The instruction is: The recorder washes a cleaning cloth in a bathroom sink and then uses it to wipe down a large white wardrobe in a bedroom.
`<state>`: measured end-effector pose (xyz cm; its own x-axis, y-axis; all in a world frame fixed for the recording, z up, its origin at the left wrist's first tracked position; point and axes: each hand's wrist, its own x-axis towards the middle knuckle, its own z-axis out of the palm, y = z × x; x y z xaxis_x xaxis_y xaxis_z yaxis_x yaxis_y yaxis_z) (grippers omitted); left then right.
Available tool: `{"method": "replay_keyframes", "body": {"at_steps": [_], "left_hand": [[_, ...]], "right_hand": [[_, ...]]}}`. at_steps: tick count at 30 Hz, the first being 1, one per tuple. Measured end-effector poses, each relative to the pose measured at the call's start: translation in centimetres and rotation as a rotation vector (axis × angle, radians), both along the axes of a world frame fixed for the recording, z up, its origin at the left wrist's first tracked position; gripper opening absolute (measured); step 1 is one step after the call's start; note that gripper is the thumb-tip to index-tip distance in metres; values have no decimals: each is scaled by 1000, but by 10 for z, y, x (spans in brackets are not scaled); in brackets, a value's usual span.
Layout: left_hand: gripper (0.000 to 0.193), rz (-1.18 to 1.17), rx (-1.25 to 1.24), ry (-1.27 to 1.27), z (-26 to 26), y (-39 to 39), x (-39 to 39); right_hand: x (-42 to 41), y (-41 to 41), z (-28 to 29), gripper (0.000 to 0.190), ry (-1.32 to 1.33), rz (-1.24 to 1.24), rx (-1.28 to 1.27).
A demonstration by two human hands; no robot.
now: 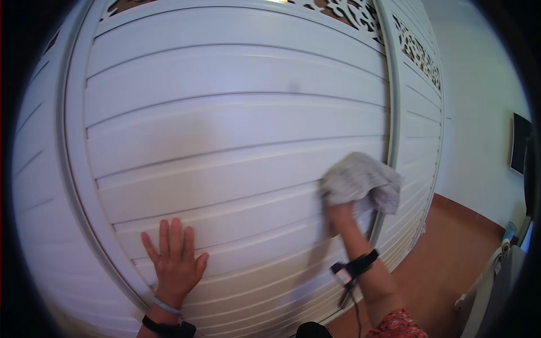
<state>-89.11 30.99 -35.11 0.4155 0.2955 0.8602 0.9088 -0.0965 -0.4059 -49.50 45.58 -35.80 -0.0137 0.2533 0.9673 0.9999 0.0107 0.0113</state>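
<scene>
A white slatted panel (236, 122) with horizontal grooves fills most of the view before me. My left hand (176, 262) rests on its lower left part, fingers spread and holding nothing. Over at the panel's right side, my right hand (341, 213) holds a crumpled grey-white cloth (359, 177) against the slats, close to the metal upright (394, 110). The cloth covers most of that hand's fingers. A faint grey smudge (294, 86) shows on an upper slat.
Cut-out scrollwork (351, 12) runs along the panel's top. A cable (358, 314) hangs from the black band (359, 267) on my right wrist. Reddish-brown floor (448, 249) lies at right, with a dark wall-mounted screen (520, 143) and rolled items (505, 247) beyond.
</scene>
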Motion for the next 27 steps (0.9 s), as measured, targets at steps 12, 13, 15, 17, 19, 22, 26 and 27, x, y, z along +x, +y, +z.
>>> {"method": "replay_keyframes", "body": {"at_steps": [12, 13, 15, 17, 19, 22, 26, 27], "left_hand": [[57, 85, 79, 44, -3, 1, -14], [57, 83, 73, 37, -3, 1, -13], [57, 100, 74, 44, -2, 1, -11], [57, 120, 62, 41, -5, -2, -12], [58, 120, 67, 38, -4, 2, -8], [58, 122, 74, 54, -3, 2, -9], [59, 127, 60, 51, -3, 4, -11], [59, 131, 83, 75, -3, 3, -16]], "right_hand": [[-59, -54, -5, 64, 216, 1370, -568], [-24, -50, -4, 65, 182, 993, -582], [40, -33, -13, 65, 251, 424, -431], [73, -39, 16, 62, 325, 406, -281], [85, -39, 17, 59, 410, 351, -119], [59, -18, -18, 56, 119, 282, -67], [-25, -40, -58, 56, 302, 759, -148], [-31, -47, -51, 59, 65, 686, -234]]}}
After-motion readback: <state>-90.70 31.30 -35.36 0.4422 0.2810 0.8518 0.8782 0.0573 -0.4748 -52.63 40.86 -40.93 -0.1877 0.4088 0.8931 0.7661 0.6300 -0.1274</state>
